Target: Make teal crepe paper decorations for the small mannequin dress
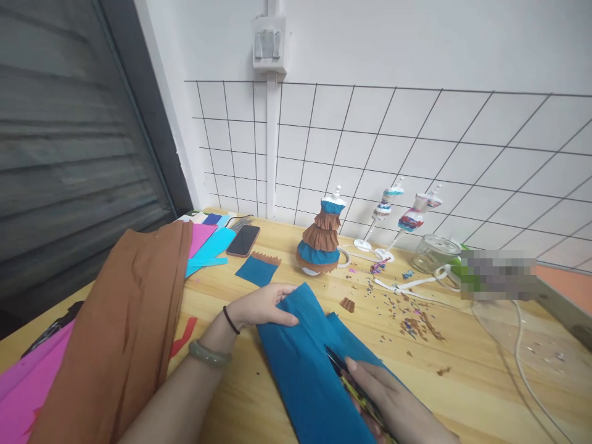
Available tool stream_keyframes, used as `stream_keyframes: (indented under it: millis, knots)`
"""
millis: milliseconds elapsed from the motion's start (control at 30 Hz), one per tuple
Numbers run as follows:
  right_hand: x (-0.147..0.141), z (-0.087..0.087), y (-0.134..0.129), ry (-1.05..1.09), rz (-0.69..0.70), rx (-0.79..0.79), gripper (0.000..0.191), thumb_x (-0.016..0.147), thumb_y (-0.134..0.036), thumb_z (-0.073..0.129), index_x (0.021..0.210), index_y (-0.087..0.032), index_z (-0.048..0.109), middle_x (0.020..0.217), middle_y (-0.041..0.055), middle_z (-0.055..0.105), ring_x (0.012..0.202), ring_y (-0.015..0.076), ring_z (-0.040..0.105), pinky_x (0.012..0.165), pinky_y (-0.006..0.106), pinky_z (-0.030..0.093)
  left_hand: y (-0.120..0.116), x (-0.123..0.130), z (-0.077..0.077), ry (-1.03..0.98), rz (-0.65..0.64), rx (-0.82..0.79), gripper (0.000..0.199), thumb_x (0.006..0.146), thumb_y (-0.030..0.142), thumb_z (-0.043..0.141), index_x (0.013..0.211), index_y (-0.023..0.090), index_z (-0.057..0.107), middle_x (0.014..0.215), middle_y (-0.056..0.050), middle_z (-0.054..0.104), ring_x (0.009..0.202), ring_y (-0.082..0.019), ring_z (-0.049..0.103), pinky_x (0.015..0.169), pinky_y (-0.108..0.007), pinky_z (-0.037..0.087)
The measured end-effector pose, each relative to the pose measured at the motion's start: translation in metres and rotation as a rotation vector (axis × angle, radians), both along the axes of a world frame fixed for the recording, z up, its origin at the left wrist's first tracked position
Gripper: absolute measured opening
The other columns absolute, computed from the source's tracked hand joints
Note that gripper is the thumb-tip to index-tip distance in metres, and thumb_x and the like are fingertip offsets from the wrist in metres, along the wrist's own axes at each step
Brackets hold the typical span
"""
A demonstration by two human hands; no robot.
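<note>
My left hand [271,306] grips the upper edge of a folded sheet of blue crepe paper [296,357], thumb on top. In my right hand [383,388] is a pair of scissors [345,370] with dark blades and yellowish handles. Its blades lie at a slit that parts the blue sheet into a left piece and a right piece. Fingers partly hide the scissor handles. Beyond the sheet stands a small dress form [322,234] wearing tiered blue and brown paper ruffles. A blue paper piece with a brown fringed edge [259,270] lies nearby.
Brown crepe paper [115,320] and pink sheets [41,382] cover the left side. A phone [243,240] lies behind. Two small dress forms [387,206] stand by the wall grid. Paper scraps [416,327], a clear jar [435,251] and a white cable [520,345] are at right.
</note>
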State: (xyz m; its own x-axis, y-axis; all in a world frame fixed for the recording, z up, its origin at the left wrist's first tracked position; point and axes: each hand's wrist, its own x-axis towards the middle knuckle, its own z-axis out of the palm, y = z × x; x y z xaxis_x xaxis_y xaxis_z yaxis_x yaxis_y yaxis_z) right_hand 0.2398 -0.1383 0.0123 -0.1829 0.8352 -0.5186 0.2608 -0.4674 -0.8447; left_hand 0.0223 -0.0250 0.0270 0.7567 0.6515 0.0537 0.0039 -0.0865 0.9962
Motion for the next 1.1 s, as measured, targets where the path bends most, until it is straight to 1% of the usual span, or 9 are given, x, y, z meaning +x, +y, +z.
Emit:
stream_keyframes:
  millis: [100, 200, 333, 433, 533, 600, 667, 833, 1100]
  knots:
    - [-0.001, 0.005, 0.003, 0.041, 0.027, 0.051, 0.05, 0.076, -0.064, 0.036, 0.061, -0.019, 0.049, 0.045, -0.0061, 0.042, 0.036, 0.0072, 0.037, 0.039, 0.018, 0.031, -0.001, 0.001, 0.0, -0.041, -0.039, -0.031, 0.043, 0.068, 0.018, 0.064, 0.111, 0.015, 0.056, 0.113, -0.011, 0.059, 0.103, -0.024, 0.053, 0.09, -0.036, 0.039]
    - [-0.001, 0.009, 0.003, 0.039, 0.047, 0.072, 0.049, 0.075, -0.064, 0.037, 0.059, -0.019, 0.047, 0.048, -0.0059, 0.042, 0.039, 0.0082, 0.039, 0.042, 0.019, 0.034, -0.001, 0.0, 0.0, -0.049, -0.04, -0.042, 0.043, 0.067, 0.018, 0.065, 0.109, 0.014, 0.057, 0.112, -0.011, 0.059, 0.103, -0.024, 0.053, 0.09, -0.036, 0.039]
    - [-0.007, 0.012, -0.002, -0.091, -0.05, 0.107, 0.049, 0.069, -0.068, 0.043, 0.058, -0.02, 0.048, 0.048, -0.0053, 0.042, 0.045, 0.0114, 0.043, 0.043, 0.021, 0.036, 0.001, -0.001, -0.002, -0.031, -0.036, -0.067, 0.045, 0.065, 0.02, 0.068, 0.108, 0.014, 0.058, 0.111, -0.011, 0.06, 0.102, -0.024, 0.054, 0.089, -0.036, 0.04]
    - [-0.013, 0.013, -0.004, -0.174, -0.129, 0.09, 0.048, 0.066, -0.068, 0.046, 0.066, -0.02, 0.056, 0.052, -0.0043, 0.045, 0.05, 0.0127, 0.045, 0.045, 0.021, 0.036, 0.002, 0.0, -0.003, -0.033, -0.058, -0.086, 0.047, 0.064, 0.019, 0.069, 0.109, 0.014, 0.057, 0.111, -0.012, 0.059, 0.102, -0.024, 0.054, 0.089, -0.037, 0.041]
    - [-0.015, 0.015, -0.003, -0.164, -0.114, 0.09, 0.049, 0.068, -0.067, 0.044, 0.076, -0.02, 0.06, 0.055, -0.0039, 0.049, 0.049, 0.0126, 0.044, 0.046, 0.021, 0.036, 0.002, 0.001, -0.003, -0.044, -0.062, -0.059, 0.046, 0.065, 0.017, 0.068, 0.109, 0.014, 0.057, 0.113, -0.011, 0.059, 0.104, -0.024, 0.054, 0.092, -0.037, 0.038]
    - [-0.014, 0.016, -0.001, -0.162, -0.097, 0.098, 0.05, 0.07, -0.065, 0.044, 0.085, -0.021, 0.062, 0.061, -0.0024, 0.055, 0.051, 0.0137, 0.047, 0.047, 0.022, 0.038, 0.002, 0.001, -0.003, -0.047, -0.063, -0.055, 0.045, 0.065, 0.017, 0.068, 0.109, 0.014, 0.057, 0.112, -0.011, 0.06, 0.103, -0.023, 0.054, 0.092, -0.036, 0.039]
    - [-0.013, 0.016, 0.001, -0.173, -0.082, 0.122, 0.05, 0.071, -0.064, 0.044, 0.088, -0.021, 0.063, 0.066, -0.0008, 0.059, 0.055, 0.0156, 0.051, 0.049, 0.023, 0.04, 0.002, 0.001, -0.004, -0.047, -0.062, -0.064, 0.046, 0.064, 0.018, 0.069, 0.109, 0.014, 0.057, 0.111, -0.011, 0.06, 0.103, -0.023, 0.054, 0.091, -0.036, 0.04]
    - [-0.013, 0.014, 0.002, -0.183, -0.035, 0.197, 0.045, 0.074, -0.061, 0.043, 0.073, -0.02, 0.062, 0.058, 0.0, 0.059, 0.061, 0.019, 0.056, 0.055, 0.025, 0.043, 0.002, 0.001, -0.006, -0.063, -0.065, -0.093, 0.047, 0.064, 0.019, 0.069, 0.109, 0.013, 0.057, 0.11, -0.011, 0.06, 0.102, -0.024, 0.055, 0.089, -0.036, 0.041]
    - [-0.015, 0.017, 0.002, -0.174, -0.019, 0.207, 0.044, 0.076, -0.059, 0.041, 0.067, -0.02, 0.059, 0.058, 0.0001, 0.059, 0.07, 0.0213, 0.058, 0.064, 0.026, 0.044, 0.003, 0.001, -0.006, -0.058, -0.059, -0.112, 0.046, 0.063, 0.022, 0.07, 0.106, 0.013, 0.058, 0.109, -0.011, 0.061, 0.1, -0.024, 0.056, 0.088, -0.036, 0.041]
